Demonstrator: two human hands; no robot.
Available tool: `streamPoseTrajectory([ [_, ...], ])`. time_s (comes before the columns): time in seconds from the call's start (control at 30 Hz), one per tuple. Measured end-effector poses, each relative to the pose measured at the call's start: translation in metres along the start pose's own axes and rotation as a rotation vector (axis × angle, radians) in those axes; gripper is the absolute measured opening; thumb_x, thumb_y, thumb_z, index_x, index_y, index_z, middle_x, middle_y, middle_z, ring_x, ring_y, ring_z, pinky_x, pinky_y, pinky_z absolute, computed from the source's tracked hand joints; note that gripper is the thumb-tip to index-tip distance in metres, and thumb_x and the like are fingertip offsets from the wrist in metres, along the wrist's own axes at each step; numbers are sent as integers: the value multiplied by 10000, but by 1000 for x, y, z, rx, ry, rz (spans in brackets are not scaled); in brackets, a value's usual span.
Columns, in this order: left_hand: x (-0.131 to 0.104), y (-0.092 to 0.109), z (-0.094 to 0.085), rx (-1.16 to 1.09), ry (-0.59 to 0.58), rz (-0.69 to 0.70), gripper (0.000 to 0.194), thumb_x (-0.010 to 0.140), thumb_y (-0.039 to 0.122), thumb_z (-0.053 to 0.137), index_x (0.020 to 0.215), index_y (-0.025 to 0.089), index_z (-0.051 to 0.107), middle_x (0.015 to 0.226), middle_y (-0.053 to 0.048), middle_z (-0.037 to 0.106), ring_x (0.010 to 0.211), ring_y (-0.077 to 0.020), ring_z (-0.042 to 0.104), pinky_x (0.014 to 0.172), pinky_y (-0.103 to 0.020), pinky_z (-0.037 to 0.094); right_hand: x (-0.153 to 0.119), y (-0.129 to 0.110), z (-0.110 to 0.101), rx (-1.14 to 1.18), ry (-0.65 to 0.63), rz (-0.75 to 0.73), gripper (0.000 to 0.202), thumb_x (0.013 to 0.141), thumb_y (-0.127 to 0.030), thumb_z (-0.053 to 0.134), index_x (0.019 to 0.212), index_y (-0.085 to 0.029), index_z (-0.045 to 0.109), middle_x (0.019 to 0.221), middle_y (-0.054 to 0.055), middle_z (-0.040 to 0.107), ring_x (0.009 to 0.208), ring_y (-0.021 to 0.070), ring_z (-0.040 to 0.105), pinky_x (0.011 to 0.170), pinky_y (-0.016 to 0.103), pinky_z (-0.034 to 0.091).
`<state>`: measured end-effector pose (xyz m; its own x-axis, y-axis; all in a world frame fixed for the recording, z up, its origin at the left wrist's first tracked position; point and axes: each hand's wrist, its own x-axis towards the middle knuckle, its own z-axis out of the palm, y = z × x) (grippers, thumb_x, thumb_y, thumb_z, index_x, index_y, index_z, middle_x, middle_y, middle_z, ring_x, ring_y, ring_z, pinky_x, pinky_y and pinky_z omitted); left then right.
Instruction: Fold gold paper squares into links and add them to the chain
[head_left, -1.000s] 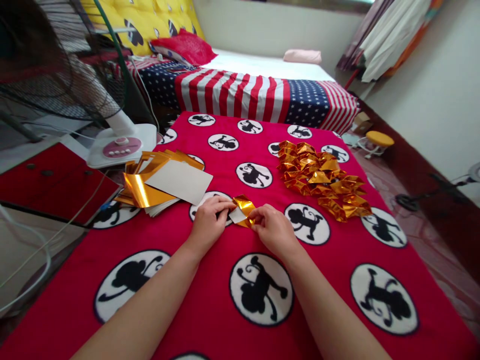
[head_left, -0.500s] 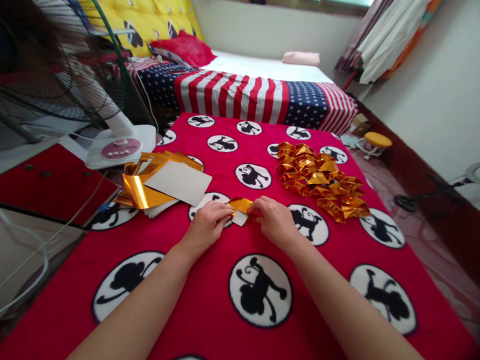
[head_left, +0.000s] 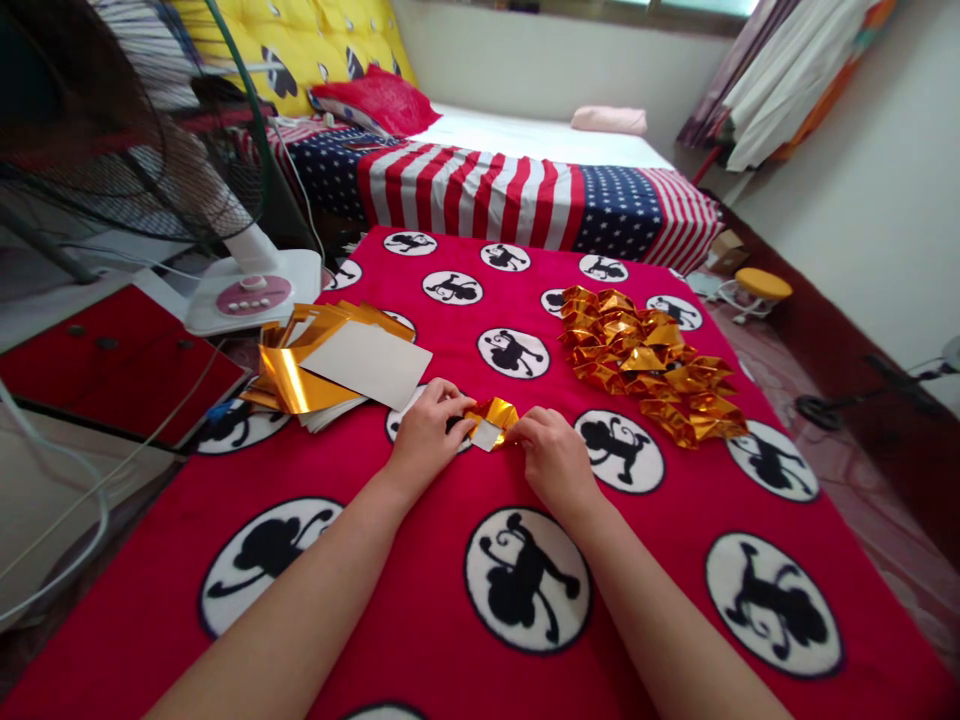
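Between my hands is a small piece of gold foil paper, partly folded, with a white patch of its back facing me. My left hand pinches its left end between thumb and fingers. At its right end, the fingers of my right hand are closed on the edge. To the left lies a loose stack of gold foil sheets, with a white-backed sheet on top. Several folded gold foil pieces sit in rows to the right.
A red cloth with monkey prints covers the table. A standing fan with a white base is at the left, above a red cabinet. Behind is a bed with a striped, starred cover. A yellow stool stands right.
My fingers have shifted on the foil piece, and its gold part now stands more raised and angled. The whole view has moved slightly, so everything sits a little further right.
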<state>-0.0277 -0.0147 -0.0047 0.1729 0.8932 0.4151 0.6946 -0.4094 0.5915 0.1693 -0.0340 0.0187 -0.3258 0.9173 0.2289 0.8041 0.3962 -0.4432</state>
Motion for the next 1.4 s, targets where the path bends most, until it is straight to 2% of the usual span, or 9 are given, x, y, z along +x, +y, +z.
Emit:
streamPoseTrajectory([
  [0.1,0,-1,-2,91,-47,144,177,866,165,603,1008,185,706,1159,-85,613,1000,-209,573,913,-385,489,-3,1,2,64,41,5,276,808,17,505,817,-181,697,871,58,631,868,195,566,784,294,451],
  [0.23,1,1,-8,208,-197,291,219,896,145,543,1062,189,680,1131,-81,657,1084,-244,540,912,-415,474,-4,4,4,115,84,-11,272,829,-5,507,816,-190,705,860,57,629,858,194,572,791,304,468],
  [0.5,-10,14,-11,295,-242,267,219,877,128,548,1063,122,663,1113,-129,630,1044,-265,557,881,-410,503,-4,12,4,216,125,-99,271,872,-29,489,808,-192,696,932,58,658,887,188,592,785,300,480],
  [0.73,-10,3,-14,59,-243,353,272,907,93,474,1047,173,692,1138,-110,664,1084,-221,591,954,-386,508,-14,5,3,176,103,-53,261,875,-47,495,909,-208,697,986,56,673,932,201,589,839,322,477],
  [0.97,-5,-1,-24,-40,-309,329,237,873,145,584,1064,202,712,1130,-69,699,1049,-209,620,951,-379,506,-18,6,5,238,116,-80,241,861,-67,553,955,-214,719,1028,62,666,959,205,587,868,345,487],
  [1.1,-6,0,-21,-43,-271,312,218,857,160,617,1051,187,713,1109,-70,708,1034,-207,628,934,-373,513,-17,10,6,290,125,-94,225,850,-67,584,942,-215,727,1026,55,665,958,200,588,879,354,489],
  [1.4,-6,-4,-14,-60,-168,340,181,899,170,567,973,197,731,1056,-81,727,990,-199,651,883,-370,536,-18,11,9,323,148,-57,229,826,-86,627,984,-230,709,1034,56,659,969,207,597,892,366,493],
])
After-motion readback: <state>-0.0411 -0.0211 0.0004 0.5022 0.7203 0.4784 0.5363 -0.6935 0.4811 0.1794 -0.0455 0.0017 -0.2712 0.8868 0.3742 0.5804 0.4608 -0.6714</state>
